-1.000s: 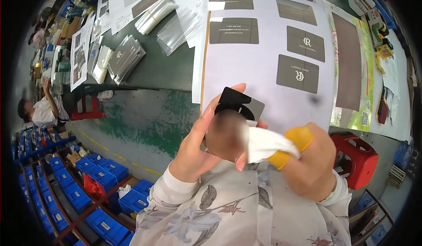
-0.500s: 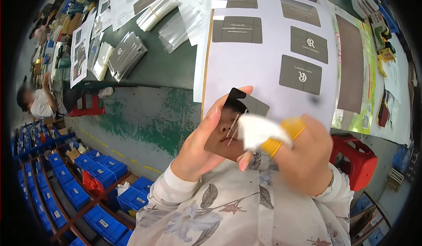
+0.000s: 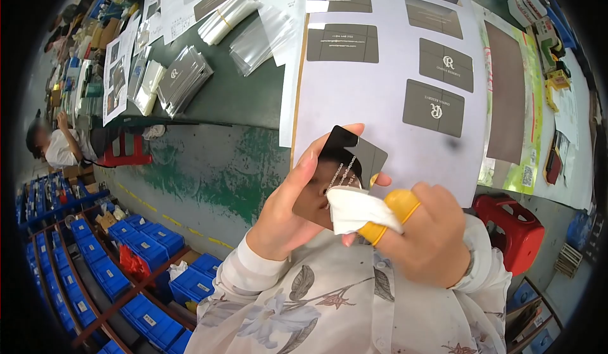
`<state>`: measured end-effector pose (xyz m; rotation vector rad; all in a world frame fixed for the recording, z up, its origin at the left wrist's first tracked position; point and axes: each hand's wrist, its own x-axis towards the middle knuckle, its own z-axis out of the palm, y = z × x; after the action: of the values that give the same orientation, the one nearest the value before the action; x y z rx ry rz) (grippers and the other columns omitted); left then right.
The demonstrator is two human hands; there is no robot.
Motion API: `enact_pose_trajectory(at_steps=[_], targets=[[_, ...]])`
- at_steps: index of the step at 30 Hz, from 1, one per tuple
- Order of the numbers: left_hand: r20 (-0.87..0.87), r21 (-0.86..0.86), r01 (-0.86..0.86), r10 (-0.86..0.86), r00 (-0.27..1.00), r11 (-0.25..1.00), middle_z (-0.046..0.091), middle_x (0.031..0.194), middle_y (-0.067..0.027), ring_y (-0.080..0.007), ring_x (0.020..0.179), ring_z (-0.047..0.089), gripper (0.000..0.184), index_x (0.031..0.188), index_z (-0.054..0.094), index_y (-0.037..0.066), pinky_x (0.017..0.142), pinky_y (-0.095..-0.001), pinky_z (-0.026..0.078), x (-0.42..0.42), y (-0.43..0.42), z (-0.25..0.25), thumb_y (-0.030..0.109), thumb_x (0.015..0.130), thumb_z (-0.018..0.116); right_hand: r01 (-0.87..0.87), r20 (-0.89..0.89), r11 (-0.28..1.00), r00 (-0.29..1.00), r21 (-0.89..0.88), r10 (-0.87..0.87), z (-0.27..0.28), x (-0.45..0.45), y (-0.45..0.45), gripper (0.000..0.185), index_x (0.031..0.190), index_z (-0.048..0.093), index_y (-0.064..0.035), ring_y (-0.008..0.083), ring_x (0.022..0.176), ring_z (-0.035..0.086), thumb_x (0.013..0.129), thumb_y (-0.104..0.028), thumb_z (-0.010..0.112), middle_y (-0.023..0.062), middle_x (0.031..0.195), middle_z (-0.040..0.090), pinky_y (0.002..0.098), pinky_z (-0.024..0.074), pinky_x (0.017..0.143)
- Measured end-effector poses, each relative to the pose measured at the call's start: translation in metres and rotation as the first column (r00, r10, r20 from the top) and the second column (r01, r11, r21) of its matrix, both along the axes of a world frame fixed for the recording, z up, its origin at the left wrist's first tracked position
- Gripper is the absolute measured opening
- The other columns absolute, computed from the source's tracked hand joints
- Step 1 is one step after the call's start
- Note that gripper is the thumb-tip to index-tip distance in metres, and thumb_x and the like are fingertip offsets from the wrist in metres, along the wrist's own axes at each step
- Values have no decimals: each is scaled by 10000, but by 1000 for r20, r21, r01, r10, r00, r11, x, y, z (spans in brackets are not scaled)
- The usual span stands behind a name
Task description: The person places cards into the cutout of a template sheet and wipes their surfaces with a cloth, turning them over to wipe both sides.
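Observation:
A glossy dark card (image 3: 310, 203) with lines of pale print is gripped along its edges by my left hand (image 3: 275, 224). Its mirror-like surface reflects a person. My right hand (image 3: 430, 237), with yellow finger cots (image 3: 401, 203) on its fingertips, pinches a folded white cloth (image 3: 362, 212). The cloth lies over the card's lower right part and hides some of it; whether it presses on the surface I cannot tell. Just beyond my hands, a grey card (image 3: 433, 126) with a white monogram rests on the pale board (image 3: 354, 101).
Several more cards sit on the board. To the left are a stack of sleeved cards (image 3: 183, 82) and clear plastic sleeves (image 3: 250, 47). Red stools (image 3: 516, 233) and blue bins (image 3: 149, 319) stand below table level. Another person (image 3: 63, 145) is at far left.
My right hand and the white cloth have moved left and slightly down across the card. My left hand and the card have hardly shifted.

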<state>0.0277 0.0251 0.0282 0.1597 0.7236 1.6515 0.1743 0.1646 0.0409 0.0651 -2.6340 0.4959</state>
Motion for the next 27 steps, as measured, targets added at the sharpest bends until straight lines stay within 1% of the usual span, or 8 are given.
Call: enact_pose_trajectory(at_steps=[7, 9, 14, 17, 20, 21, 24, 27], targets=[[158, 147, -4, -19, 987, 989, 535, 1319, -295, -262, 582, 611, 591, 1569, 206, 115, 653, -345, 508, 1, -6, -8, 434, 1073, 249, 300, 16, 952, 953, 59, -301, -8, -9, 38, 295, 958, 736, -96, 303, 740, 573, 677, -172, 684, 78, 833, 559, 411, 428, 568], [62, 32, 2, -4, 998, 999, 475, 1344, -326, -296, 398, 536, 594, 1575, 193, 160, 465, -315, 503, 1, -5, -3, 457, 1061, 216, 276, -10, 961, 961, 25, -276, -6, -7, 37, 294, 962, 741, -110, 295, 734, 571, 682, -182, 692, 72, 825, 557, 410, 417, 560], [23, -157, -166, 171, 985, 974, 538, 1328, -262, -392, 1185, 571, 647, 1567, 206, 108, 720, -412, 579, 10, 3, -2, 490, 1049, 275, -21, 26, 998, 999, -59, 22, -3, 5, 5, 143, 760, 660, -210, 221, 704, 494, 695, -283, 763, 61, 754, 453, 351, 335, 536], [-132, 10, -42, 43, 990, 999, 466, 1422, -176, -323, 1306, 510, 683, 1544, 214, -4, 1024, -446, 483, 4, -1, -8, 466, 1059, 314, -32, 120, 999, 992, -23, 35, 0, -1, -7, 165, 737, 633, -210, 208, 672, 460, 702, -299, 767, 49, 727, 406, 326, 314, 525], [72, 150, -76, 66, 995, 986, 482, 1407, -163, -312, 1338, 478, 696, 1553, 182, 10, 904, -437, 549, -1, -11, -7, 483, 1057, 305, -23, 93, 998, 995, -54, 28, -8, -10, 1, 161, 758, 652, -223, 201, 638, 446, 659, -286, 762, 36, 712, 376, 309, 313, 518], [-143, -96, -67, 53, 988, 993, 495, 1394, -134, -294, 1140, 623, 691, 1559, 169, 35, 709, -410, 563, 2, -5, 10, 490, 1056, 307, -43, 102, 998, 994, -34, 46, -9, -10, 5, 160, 771, 666, -227, 201, 639, 454, 649, -281, 754, 32, 712, 372, 312, 318, 518], [-10, -11, 20, -20, 1000, 1000, 517, 1340, -165, -264, 585, 624, 670, 1560, 190, 68, 580, -334, 489, -1, -10, 7, 492, 1054, 303, 53, 72, 998, 996, 34, -56, -15, -15, 17, 187, 869, 728, -238, 216, 652, 475, 683, -244, 709, 36, 724, 386, 332, 333, 519], [-35, 56, 3, -1, 999, 998, 517, 1336, -210, -295, 608, 627, 661, 1563, 194, 82, 547, -359, 505, 0, -9, -5, 484, 1052, 313, 162, 63, 978, 983, 130, -171, -16, -12, 31, 237, 962, 738, -185, 242, 661, 496, 732, -183, 682, 61, 749, 441, 353, 368, 536]])
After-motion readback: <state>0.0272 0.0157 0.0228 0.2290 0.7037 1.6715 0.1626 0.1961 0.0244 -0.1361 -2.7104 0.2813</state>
